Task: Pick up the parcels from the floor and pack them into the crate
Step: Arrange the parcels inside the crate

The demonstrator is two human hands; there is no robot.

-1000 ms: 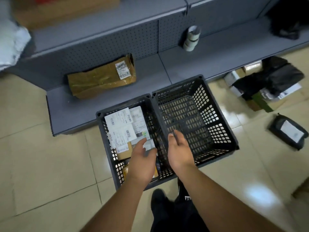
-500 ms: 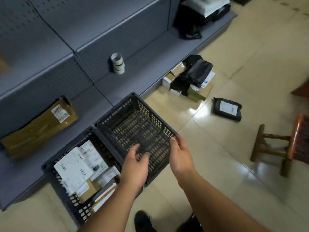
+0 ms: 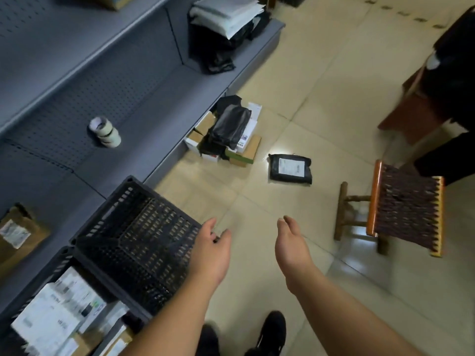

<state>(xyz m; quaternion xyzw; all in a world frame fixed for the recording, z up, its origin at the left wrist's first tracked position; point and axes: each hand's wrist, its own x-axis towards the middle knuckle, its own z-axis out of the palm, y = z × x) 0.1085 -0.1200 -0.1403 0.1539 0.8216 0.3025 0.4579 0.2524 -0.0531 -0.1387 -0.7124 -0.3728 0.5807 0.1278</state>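
Two dark plastic crates stand side by side on the floor at lower left. The nearer crate (image 3: 33,281) holds several labelled parcels (image 3: 56,312). The other crate (image 3: 136,227) has nothing in it. A heap of parcels (image 3: 228,132), boxes and black bags, lies on the floor against the shelf base. One black bag parcel with a white label (image 3: 289,168) lies alone on the tiles. My left hand (image 3: 212,255) hovers beside the bare crate's right rim, fingers relaxed, holding nothing. My right hand (image 3: 291,245) is held out over the floor, relaxed and holding nothing.
Grey shelving (image 3: 144,104) runs along the left, with tape rolls (image 3: 105,132), a brown parcel (image 3: 18,235) and stacked white and black bags (image 3: 226,24) on it. A wooden stool with a woven seat (image 3: 401,211) stands at right. My shoes (image 3: 270,335) show at the bottom.
The view has swung right toward the floor parcels. Both hands have come away from the crates and now reach out over the tiles.
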